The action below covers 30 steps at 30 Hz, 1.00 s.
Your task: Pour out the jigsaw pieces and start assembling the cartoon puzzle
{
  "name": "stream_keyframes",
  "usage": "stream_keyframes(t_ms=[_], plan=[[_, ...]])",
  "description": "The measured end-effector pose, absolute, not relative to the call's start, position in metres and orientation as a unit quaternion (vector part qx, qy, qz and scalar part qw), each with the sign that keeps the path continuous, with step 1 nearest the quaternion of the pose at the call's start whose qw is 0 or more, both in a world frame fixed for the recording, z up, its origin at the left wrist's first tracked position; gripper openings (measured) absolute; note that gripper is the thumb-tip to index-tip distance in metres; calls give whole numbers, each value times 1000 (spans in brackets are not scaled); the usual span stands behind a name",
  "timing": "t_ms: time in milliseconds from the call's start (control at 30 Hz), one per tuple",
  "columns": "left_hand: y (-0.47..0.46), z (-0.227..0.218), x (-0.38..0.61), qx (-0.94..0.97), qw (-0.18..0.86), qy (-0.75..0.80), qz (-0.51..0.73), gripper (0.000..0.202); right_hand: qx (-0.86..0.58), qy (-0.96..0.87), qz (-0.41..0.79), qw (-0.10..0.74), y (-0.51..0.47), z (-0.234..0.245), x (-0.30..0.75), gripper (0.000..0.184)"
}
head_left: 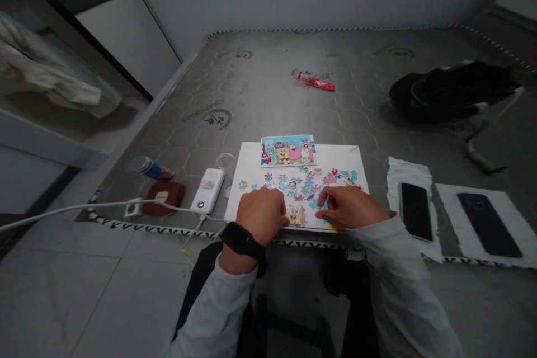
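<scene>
A white board lies at the near edge of a grey mattress. Several loose jigsaw pieces are scattered across it, and a joined cartoon patch sits between my hands. My left hand, with a black watch on the wrist, rests curled on the board beside that patch. My right hand is closed in a pinch on the pieces at the patch's right side. A colourful reference picture lies at the board's far edge.
A white power bank with a cable, a brown pouch and a small can lie left of the board. Two dark phones rest on white cloths at the right. A red wrapper and black bag lie farther back.
</scene>
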<state>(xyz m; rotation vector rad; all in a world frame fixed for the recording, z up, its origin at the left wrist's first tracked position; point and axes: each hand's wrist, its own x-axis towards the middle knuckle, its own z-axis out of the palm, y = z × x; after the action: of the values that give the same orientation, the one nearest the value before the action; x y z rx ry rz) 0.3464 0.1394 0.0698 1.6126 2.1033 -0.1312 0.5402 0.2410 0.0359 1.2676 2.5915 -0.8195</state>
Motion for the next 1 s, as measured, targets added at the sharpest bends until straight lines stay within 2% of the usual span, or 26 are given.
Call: stream_keyframes(t_ms=[367,700,1000], plan=[[138,71,348,597,239,764,-47,12,415,869,-266,49,242,30,543,13],[138,73,349,599,244,761,-54,11,430,863,-257,61,242,33,544,14],[136,71,348,632,229,741,-18,33,425,869,-244,74,242,37,543,16]])
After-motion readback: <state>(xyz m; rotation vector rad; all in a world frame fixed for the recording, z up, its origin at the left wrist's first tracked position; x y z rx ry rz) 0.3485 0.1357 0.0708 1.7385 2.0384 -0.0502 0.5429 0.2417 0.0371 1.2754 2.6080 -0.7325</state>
